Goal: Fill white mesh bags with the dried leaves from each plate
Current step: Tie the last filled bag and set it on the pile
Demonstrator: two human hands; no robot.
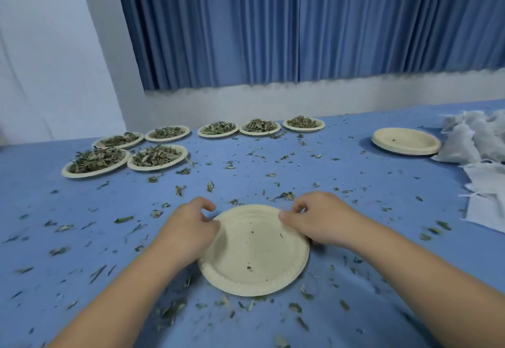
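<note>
A cream paper plate [254, 254] lies in front of me on the blue table, holding only a few leaf crumbs. My left hand [191, 224] grips its left rim with curled fingers and the thumb on the edge. My right hand [314, 219] pinches the upper right rim between thumb and bent forefinger. Several plates heaped with dried leaves [95, 160] stand at the back left and along the far edge [259, 126]. Filled white mesh bags [464, 139] are piled at the far right, with flat white mesh bags [486, 183] in front of them.
A stack of bare paper plates [407, 141] sits at the back right beside the bags. Loose leaf bits [180, 190] are scattered all over the blue tablecloth [355, 183]. A blue curtain [273, 25] and a white wall run behind the table.
</note>
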